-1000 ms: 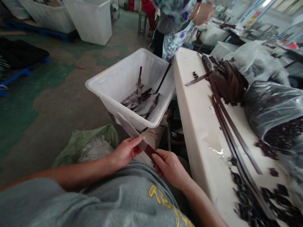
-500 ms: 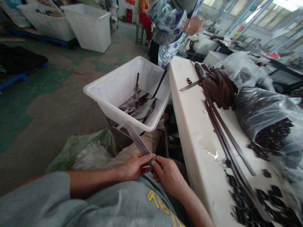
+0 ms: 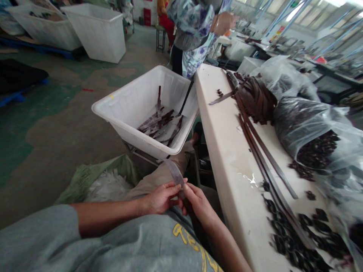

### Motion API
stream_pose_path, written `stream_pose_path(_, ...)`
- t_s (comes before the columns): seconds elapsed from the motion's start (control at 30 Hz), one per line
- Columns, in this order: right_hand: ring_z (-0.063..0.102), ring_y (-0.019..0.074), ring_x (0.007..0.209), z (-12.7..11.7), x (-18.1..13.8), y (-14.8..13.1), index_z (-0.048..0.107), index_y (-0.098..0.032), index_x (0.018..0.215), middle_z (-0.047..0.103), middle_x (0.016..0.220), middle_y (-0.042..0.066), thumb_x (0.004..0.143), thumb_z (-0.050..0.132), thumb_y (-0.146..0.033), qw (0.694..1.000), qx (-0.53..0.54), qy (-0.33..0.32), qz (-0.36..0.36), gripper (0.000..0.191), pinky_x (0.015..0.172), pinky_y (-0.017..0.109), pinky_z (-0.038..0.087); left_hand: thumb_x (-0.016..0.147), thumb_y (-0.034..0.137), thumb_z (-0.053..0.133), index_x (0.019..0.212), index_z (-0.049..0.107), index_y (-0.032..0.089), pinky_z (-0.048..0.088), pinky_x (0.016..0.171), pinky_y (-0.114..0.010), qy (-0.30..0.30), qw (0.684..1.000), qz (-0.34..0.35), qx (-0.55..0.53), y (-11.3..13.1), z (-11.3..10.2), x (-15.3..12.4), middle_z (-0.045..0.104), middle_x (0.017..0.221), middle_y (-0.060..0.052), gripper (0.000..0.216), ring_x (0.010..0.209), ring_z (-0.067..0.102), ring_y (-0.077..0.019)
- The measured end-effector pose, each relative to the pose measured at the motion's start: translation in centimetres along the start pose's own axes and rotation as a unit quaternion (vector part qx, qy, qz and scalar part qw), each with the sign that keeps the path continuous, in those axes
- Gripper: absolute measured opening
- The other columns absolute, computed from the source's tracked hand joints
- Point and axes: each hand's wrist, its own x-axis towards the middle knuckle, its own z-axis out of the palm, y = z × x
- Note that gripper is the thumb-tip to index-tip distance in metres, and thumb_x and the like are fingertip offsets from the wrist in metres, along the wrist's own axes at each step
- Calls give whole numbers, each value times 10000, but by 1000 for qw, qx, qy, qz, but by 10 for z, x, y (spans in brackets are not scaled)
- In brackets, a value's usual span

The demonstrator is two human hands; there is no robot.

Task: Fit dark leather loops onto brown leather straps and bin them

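Note:
Above my lap, both hands meet on a long flat strip [image 3: 176, 173], greyish and shiny at its far end and dark brown below. My left hand [image 3: 161, 197] pinches it between thumb and fingers. Close against it, my right hand [image 3: 197, 200] grips the same strip, its thumb lying along the top. The greyish end points away from me toward a white plastic tub [image 3: 106, 109]. Inside the tub lie several dark and silvery strip pieces [image 3: 159, 122]. The brown part of the strip hangs down beside my right wrist, partly hidden.
On my right, a white table [image 3: 224, 151] carries long brown straps [image 3: 263, 170], black loops [image 3: 283, 234], a brown bundle [image 3: 255, 98] and a clear bag [image 3: 300, 124] of dark pieces. A green sack [image 3: 82, 181] stands at left. A person [image 3: 193, 34] stands beyond the tub.
The greyish end reaching past my hands now looks shorter, and a brown length shows below my right hand. My right thumb has shifted upward. The whole view has moved slightly.

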Motion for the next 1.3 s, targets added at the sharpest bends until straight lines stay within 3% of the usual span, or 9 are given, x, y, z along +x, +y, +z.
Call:
stream_pose_path(0.17, 431, 79, 393, -12, -15, 11, 500, -200, 772, 510, 513, -74, 892, 543, -443, 992, -100, -39, 64, 274, 391, 183, 350, 893, 273, 651, 899, 699, 129, 526, 630, -200, 234, 964, 95, -85, 39, -12, 9, 734, 835, -65, 152, 711, 676, -120)
stream_pose_path(0.27, 483, 88, 450, -24, -32, 18, 490, -197, 761, 541, 564, -57, 921, 493, -382, 985, -141, -58, 83, 244, 440, 192, 383, 861, 197, 683, 845, 707, 125, 523, 604, -185, 278, 946, 145, -77, 56, -22, 11, 738, 790, -54, 78, 675, 668, -104)
stream_pose_path(0.47, 589, 117, 572, -10, -36, 11, 529, -185, 778, 630, 681, -4, 940, 456, -421, 989, -147, 20, -1, 295, 546, 214, 448, 635, 365, 868, 848, 761, 133, 528, 671, -231, 167, 962, 201, 75, 46, -1, 6, 750, 797, -62, 332, 726, 676, -152)
stream_pose_path(0.6, 524, 102, 428, 2, -25, -3, 558, -190, 817, 578, 561, -37, 945, 433, -464, 983, -134, 121, -38, 327, 433, 198, 387, 689, 406, 821, 859, 781, 150, 524, 755, -291, 89, 963, 188, 169, 29, 25, 7, 758, 850, -74, 309, 776, 672, -185)
stream_pose_path(0.77, 535, 105, 424, -5, -26, -11, 555, -200, 822, 572, 554, -44, 954, 423, -488, 964, -159, 184, -104, 344, 437, 199, 406, 708, 347, 809, 922, 789, 180, 512, 805, -316, 13, 947, 170, 271, 25, 41, 18, 764, 881, -65, 273, 828, 677, -214)
stream_pose_path(0.87, 534, 102, 427, -11, -37, -7, 541, -200, 758, 582, 548, -36, 958, 422, -468, 958, -197, 192, -85, 355, 441, 194, 397, 725, 385, 793, 988, 777, 196, 508, 835, -308, 14, 953, 217, 212, 39, 46, 30, 750, 1049, -81, 324, 906, 673, -209)
stream_pose_path(0.97, 536, 105, 424, -11, -44, -3, 547, -198, 756, 585, 538, -32, 958, 416, -458, 956, -207, 200, -65, 354, 433, 193, 390, 714, 409, 800, 909, 786, 183, 505, 815, -291, 44, 949, 255, 180, 44, 49, 38, 760, 971, -80, 299, 861, 667, -189)
stream_pose_path(1.17, 538, 108, 405, -12, -40, -4, 539, -202, 765, 583, 531, -33, 953, 405, -473, 953, -188, 220, -92, 356, 424, 197, 403, 712, 424, 798, 861, 782, 147, 486, 663, -271, 8, 955, 164, 248, 14, 53, 34, 743, 795, -66, 315, 685, 622, -159)
stream_pose_path(1.3, 545, 114, 419, -17, -45, -4, 562, -199, 784, 589, 539, -29, 945, 414, -459, 952, -196, 221, -81, 339, 425, 204, 401, 692, 433, 815, 940, 768, 164, 508, 727, -279, 10, 964, 208, 165, 34, 60, 41, 755, 918, -73, 369, 767, 651, -166)
